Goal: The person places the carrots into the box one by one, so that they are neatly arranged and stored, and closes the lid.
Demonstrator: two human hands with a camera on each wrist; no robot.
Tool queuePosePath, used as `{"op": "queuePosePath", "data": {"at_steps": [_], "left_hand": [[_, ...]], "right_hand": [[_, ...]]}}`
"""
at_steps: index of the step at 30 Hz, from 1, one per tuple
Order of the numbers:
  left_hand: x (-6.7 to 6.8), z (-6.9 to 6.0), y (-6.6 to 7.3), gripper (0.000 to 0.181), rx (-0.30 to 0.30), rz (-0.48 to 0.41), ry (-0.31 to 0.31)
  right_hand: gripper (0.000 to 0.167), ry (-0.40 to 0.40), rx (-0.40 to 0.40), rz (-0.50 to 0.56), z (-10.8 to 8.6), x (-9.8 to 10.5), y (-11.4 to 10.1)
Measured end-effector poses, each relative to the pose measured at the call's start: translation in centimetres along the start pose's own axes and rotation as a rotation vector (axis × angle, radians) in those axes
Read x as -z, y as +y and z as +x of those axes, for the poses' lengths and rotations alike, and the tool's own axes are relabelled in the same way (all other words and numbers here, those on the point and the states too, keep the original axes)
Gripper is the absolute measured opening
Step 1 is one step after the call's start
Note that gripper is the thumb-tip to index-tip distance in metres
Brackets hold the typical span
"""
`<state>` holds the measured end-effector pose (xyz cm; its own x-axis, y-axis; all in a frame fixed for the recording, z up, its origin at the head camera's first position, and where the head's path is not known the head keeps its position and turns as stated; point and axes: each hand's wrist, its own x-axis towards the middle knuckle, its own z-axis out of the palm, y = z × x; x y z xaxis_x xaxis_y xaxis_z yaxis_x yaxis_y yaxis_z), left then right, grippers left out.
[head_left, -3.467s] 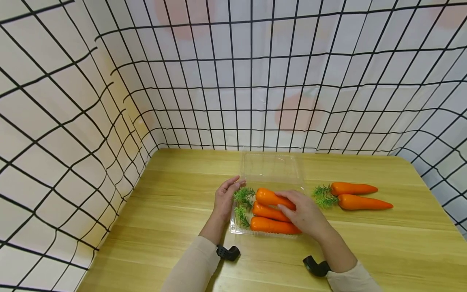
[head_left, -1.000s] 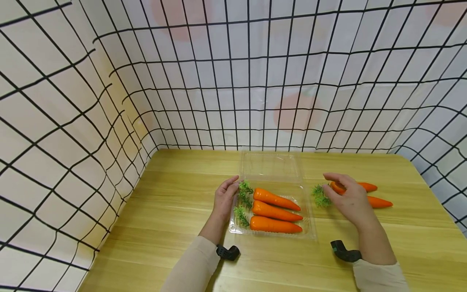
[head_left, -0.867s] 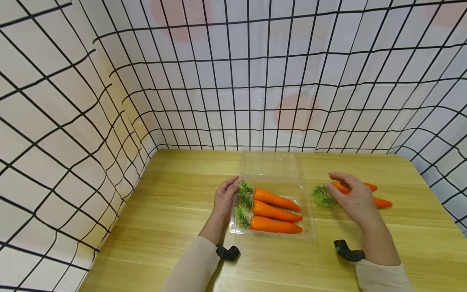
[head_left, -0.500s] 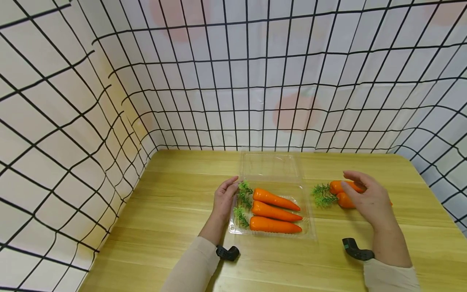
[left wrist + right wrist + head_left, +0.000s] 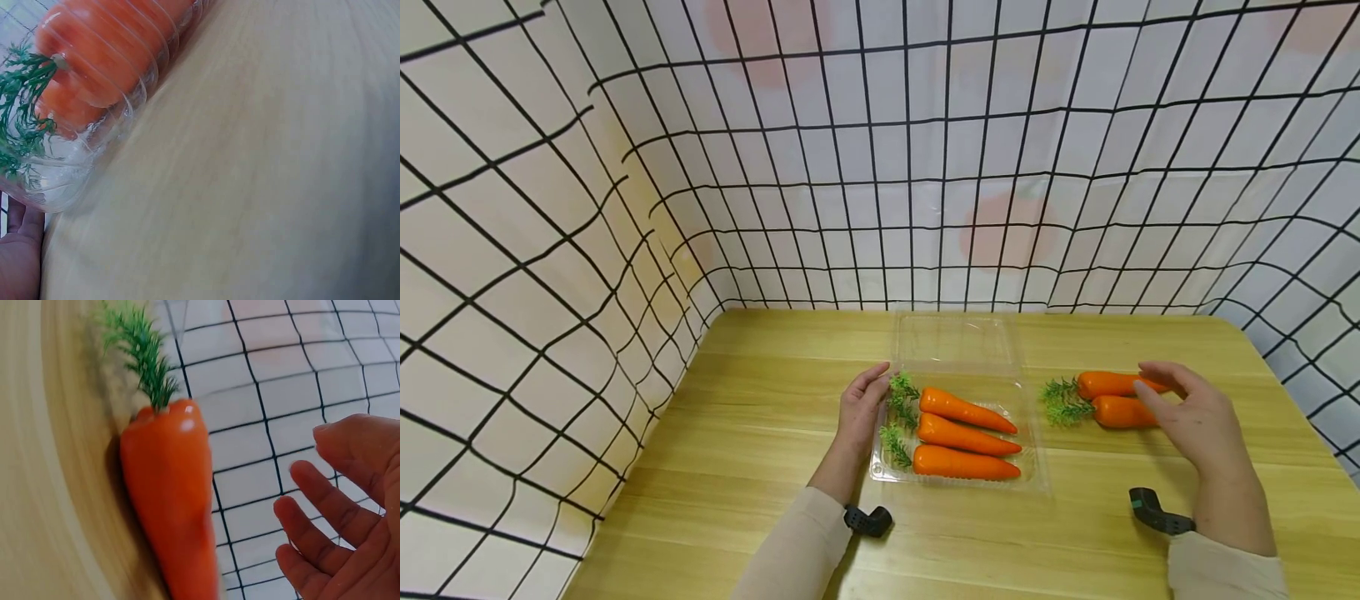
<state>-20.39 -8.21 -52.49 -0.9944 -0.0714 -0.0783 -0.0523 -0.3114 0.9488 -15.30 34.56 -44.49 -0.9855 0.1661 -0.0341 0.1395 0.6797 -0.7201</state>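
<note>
Three orange carrots [image 5: 966, 462] with green tops lie side by side in a clear plastic clamshell box [image 5: 1037, 475], its lid [image 5: 957, 340] folded back. My left hand [image 5: 859, 408] rests at the box's left side, fingers extended. In the left wrist view, only part of that hand [image 5: 19, 262] shows, beside the box's corner. Two more carrots, a rear one [image 5: 1101, 384] and a front one [image 5: 1120, 412], lie right of the box. My right hand [image 5: 1202, 421] hovers over their tapered ends, fingers spread and apart from the carrot [image 5: 172, 494] in the right wrist view.
A wooden table [image 5: 760, 400] carries everything. Black wire grid panels [image 5: 947, 208] over white sheeting stand along the back and both sides. Each wrist wears a black camera mount, the left one [image 5: 868, 521] and the right one [image 5: 1157, 512].
My right hand has let go of the rear carrot in the box and moved right, passing over the two table carrots to their tips. The left hand stays in place.
</note>
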Motion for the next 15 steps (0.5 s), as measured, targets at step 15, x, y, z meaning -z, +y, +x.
{"op": "queuePosePath", "data": {"at_steps": [15], "left_hand": [[0.0,0.1,0.1,0.037,0.01,-0.003,0.006]], "right_hand": [[0.061,-0.151,0.035,-0.183,0.7,-0.1,2.5]]}}
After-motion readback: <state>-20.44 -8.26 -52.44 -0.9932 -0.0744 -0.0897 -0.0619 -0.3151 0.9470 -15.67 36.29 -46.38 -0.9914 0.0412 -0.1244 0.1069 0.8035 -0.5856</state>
